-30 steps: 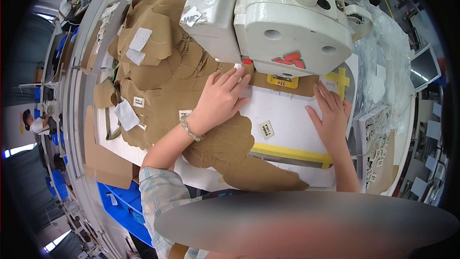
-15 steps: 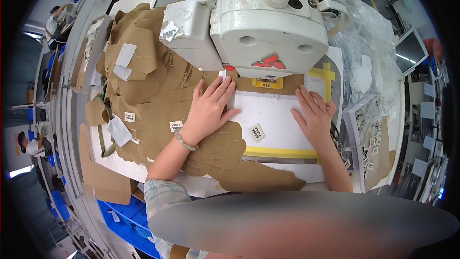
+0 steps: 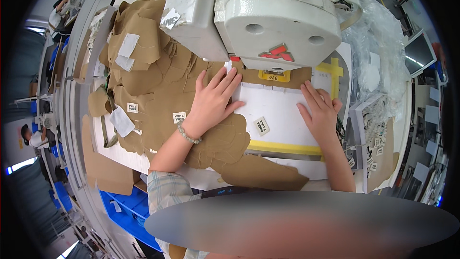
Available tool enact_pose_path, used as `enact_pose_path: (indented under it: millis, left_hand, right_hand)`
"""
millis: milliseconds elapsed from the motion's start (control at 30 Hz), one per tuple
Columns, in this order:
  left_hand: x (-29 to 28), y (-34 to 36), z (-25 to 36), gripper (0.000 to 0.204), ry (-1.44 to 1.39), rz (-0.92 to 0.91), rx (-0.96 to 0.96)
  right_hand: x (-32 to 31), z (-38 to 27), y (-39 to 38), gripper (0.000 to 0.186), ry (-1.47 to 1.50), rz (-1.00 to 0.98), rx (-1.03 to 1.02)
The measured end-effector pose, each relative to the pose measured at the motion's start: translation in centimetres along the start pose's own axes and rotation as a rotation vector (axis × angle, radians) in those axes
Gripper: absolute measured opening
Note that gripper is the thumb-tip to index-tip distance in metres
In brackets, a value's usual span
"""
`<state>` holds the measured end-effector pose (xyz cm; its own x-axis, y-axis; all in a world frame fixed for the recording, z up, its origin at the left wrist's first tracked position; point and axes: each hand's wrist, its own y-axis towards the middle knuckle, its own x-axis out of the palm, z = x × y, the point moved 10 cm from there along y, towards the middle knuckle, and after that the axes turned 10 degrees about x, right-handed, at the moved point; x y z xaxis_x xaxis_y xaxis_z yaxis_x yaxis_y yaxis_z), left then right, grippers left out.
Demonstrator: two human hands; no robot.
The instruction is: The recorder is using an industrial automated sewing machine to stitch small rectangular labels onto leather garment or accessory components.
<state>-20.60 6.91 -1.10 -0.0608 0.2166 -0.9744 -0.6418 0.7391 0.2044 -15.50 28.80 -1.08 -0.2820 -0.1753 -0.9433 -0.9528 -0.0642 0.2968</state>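
My left hand [image 3: 213, 100] lies flat, fingers spread, its fingertips on the left end of a brown fabric piece [image 3: 300, 77] under the white sewing machine [image 3: 282, 31]. The other end of that piece is beside the fingertips of my right hand [image 3: 320, 112], which rests with fingers stretched on the white work sheet [image 3: 282, 103]. Between the hands, a yellow clamp plate [image 3: 274, 76] sits over the fabric below the machine head. The needle is hidden. A small cream label [image 3: 261, 126] with dark print lies loose on the sheet.
Brown fabric pieces [image 3: 158, 86] pile up on the left, some bearing labels. A box of labels [image 3: 376, 129] and clear plastic wrap [image 3: 376, 43] are at the right. Yellow tape [image 3: 287, 148] edges the sheet. A blue crate [image 3: 127, 213] stands at lower left.
The whole view has shifted slightly, with the scene now a little farther right and the machine higher. Both hands keep about the same places on the fabric and sheet.
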Motion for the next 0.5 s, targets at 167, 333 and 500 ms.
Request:
enact_pose_path:
  millis: [167,333,500]
  left_hand:
    - [0.04,-0.07,0.03,0.061,0.038,0.01,0.01]
    - [0.1,0.08,0.08,0.066,0.012,-0.008,-0.009]
    - [-0.26,-0.16,-0.72,0.07,-0.108,0.036,-0.032]
  right_hand:
    - [0.0,-0.14,0.06,0.048,-0.019,0.005,-0.006]
    - [-0.2,-0.09,0.01,0.048,-0.047,0.003,-0.003]
    - [0.11,-0.14,0.02,0.049,-0.036,-0.006,-0.005]
